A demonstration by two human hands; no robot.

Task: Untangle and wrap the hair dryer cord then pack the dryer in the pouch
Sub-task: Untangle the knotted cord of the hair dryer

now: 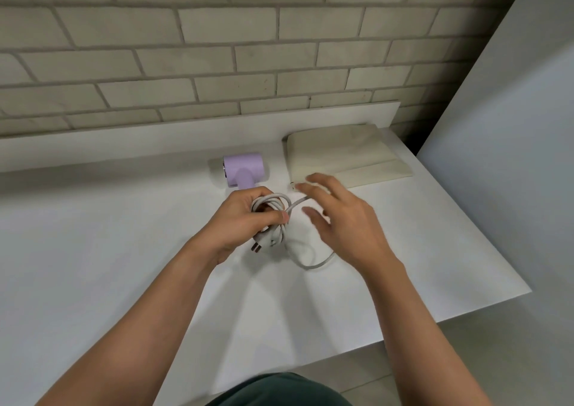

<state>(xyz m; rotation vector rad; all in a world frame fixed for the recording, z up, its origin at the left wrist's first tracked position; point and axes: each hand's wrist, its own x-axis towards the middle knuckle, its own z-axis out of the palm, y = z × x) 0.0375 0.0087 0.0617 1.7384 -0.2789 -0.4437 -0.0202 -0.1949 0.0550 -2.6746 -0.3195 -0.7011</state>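
- We see the left hand curled round a coiled bundle of the white cord, with the thumb pressed across the loops and the other fingers closed behind them.
- The plug sticks out below that hand, its prongs pointing down and to the left.
- From the bundle one strand runs up and to the right towards the right hand; another length lies in a loose loop on the white table, below and between the two hands.
- The right hand is held above the table with its fingers spread and fairly straight. They are blurred, and we cannot tell whether they touch the strand.
- The lilac hair dryer lies on the table just beyond the left hand, its handle pointing towards that hand.
- The cream pouch lies flat on the table to the right of the dryer, near the far right corner and just beyond the fingertips of the right hand.
- Behind the table we see a pale brick wall, and a plain white panel stands on the right.
- A dark green garment shows at the bottom edge.
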